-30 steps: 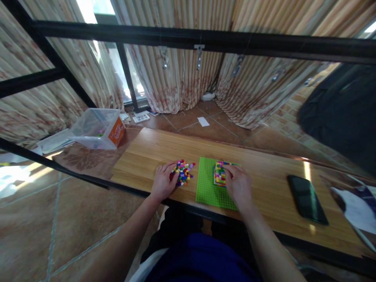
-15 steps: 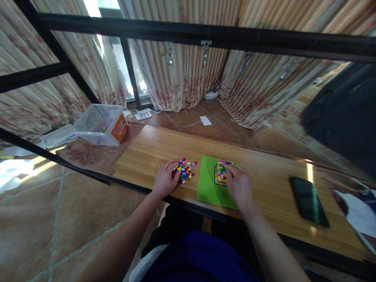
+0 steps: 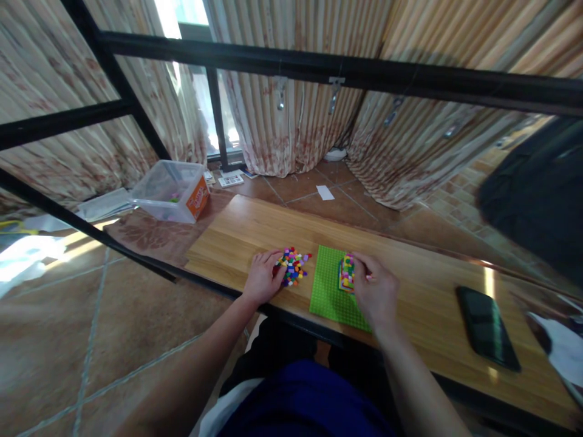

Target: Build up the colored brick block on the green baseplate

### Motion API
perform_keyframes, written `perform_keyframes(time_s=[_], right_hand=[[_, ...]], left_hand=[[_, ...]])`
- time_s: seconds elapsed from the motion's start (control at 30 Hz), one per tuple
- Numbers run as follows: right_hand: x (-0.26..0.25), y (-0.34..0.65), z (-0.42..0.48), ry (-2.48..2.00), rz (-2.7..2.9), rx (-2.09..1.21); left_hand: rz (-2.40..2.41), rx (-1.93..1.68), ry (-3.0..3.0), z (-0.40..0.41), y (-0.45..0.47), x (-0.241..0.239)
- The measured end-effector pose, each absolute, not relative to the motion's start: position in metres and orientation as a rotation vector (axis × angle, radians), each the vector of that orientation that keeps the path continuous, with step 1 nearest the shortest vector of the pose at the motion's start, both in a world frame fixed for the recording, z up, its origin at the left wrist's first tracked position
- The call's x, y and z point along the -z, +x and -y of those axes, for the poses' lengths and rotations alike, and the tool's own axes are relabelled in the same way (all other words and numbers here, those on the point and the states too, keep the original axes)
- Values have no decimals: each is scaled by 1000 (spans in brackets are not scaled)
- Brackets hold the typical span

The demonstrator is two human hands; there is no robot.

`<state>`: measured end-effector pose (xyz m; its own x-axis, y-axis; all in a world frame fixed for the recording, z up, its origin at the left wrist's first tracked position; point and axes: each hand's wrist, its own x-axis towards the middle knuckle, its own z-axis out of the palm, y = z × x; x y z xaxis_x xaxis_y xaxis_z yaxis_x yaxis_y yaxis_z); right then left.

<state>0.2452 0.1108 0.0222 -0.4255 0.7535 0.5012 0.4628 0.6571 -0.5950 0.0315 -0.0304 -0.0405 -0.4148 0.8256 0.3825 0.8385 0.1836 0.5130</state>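
A pile of small, many-coloured toy bricks point(image 3: 296, 267) lies on the wooden table. At its left edge rests my left hand point(image 3: 264, 277), thumb and fingers apart and touching the nearest bricks. To the right of the pile is a green studded baseplate point(image 3: 325, 291). On it stands a low, layered block of multicoloured bricks point(image 3: 347, 273). My right hand point(image 3: 376, 288) is over the right side of this block, its fingers bent together against the top. What those fingertips pinch is hidden, and the hand covers part of the block and plate.
A black phone point(image 3: 487, 328) lies on the right of the wooden table point(image 3: 423, 291). On the floor at the far left sits a clear plastic bin point(image 3: 168, 191) with an orange label. A black metal bar point(image 3: 273, 60) crosses in front of the curtains.
The whole view has shifted slightly, so things appear a little further right. My right hand stays over the brick block with small finger movement; my left hand remains at the pile.
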Motion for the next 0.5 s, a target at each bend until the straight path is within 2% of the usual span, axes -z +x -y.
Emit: perform_keyframes(time_s=[0.13,0.33,0.5], right_hand=[[-25,214,-103,-871,2296,-453],[-10,171,-105,-1016,2667,-403],[8,156,-113,-1047,2738,-377]], left_hand=[[2398,1061,-1688,30,31,42],[2381,1069,-1688,30,32,42],[2387,1070,-1698,30,32,41]])
